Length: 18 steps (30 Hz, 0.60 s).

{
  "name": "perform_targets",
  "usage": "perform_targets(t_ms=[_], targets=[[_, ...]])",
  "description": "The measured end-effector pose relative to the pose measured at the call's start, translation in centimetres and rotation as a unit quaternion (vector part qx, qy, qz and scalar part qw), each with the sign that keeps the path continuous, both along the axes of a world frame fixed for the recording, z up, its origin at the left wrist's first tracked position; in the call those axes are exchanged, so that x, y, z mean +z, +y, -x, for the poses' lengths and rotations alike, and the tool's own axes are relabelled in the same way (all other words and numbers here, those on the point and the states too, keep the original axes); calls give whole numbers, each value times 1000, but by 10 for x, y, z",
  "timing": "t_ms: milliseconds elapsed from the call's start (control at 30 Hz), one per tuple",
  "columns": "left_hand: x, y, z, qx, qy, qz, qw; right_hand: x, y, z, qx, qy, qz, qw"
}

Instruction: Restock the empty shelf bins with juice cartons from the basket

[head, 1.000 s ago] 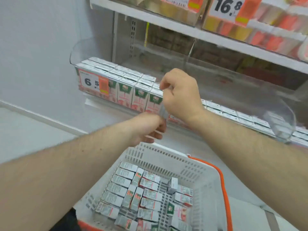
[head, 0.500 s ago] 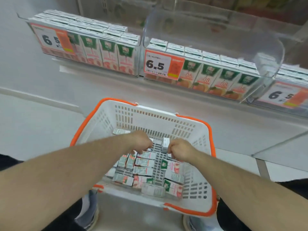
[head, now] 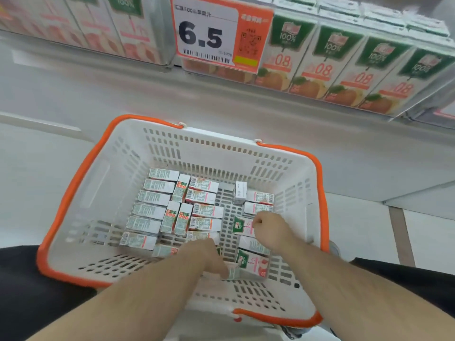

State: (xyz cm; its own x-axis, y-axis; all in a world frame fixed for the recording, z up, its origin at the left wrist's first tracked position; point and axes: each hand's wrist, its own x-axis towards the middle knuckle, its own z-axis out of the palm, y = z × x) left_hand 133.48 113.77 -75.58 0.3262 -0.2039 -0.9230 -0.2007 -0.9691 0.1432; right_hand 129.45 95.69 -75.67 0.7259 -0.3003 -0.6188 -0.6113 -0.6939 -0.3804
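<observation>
Juice cartons (head: 157,210), small rectangular paperboard boxes printed in white, green and pink, lie flat on the slotted floor of a white perforated plastic basket with an orange rim (head: 73,188), and every place below is given relative to that basket. Toward its left wall a neat column of cartons lies on their sides, long axes running left to right, printed panels up. Just right of that column a few cartons (head: 181,191) are turned the other way, long axes pointing from the near wall toward the far wall. Near the middle of the near wall the left hand (head: 209,259) reaches down with its fingers curled onto a blurred carton (head: 234,273) at its fingertips; whether the fingers have closed on it cannot be told. Right of centre, one carton stands upright (head: 240,191) with its white end up, close to the far wall. Beside the right wall the right hand (head: 267,226) is balled with fingers pressed together over a green-topped carton (head: 242,226) lying flat, its green end toward the centre; the fingers touch its right end, but a true pinch cannot be confirmed. Beyond the far wall, a shelf bin holds upright glossy cartons (head: 325,65) with green tops and orange fruit, behind a white-and-orange price tag reading 6.5 (head: 204,35).
</observation>
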Motion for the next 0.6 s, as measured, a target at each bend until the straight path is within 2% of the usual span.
perform_targets(t_ms=[167, 267, 367, 467, 600], targets=[[-16, 1, -2, 66, 12, 36, 997, -7, -1, -22, -97, -56, -7, 994], [-20, 6, -15, 194, 43, 108, 974, -8, 2, -45, -108, -89, -12, 990], [-18, 14, -40, 328, 75, 175, 925, -13, 9, -67, -72, -82, 29, 994], [-11, 21, -62, 453, 114, 219, 856, -20, 18, -84, -14, -39, 98, 994], [-8, 32, -73, 538, 135, 264, 789, -24, 22, -94, 28, -13, 123, 992]])
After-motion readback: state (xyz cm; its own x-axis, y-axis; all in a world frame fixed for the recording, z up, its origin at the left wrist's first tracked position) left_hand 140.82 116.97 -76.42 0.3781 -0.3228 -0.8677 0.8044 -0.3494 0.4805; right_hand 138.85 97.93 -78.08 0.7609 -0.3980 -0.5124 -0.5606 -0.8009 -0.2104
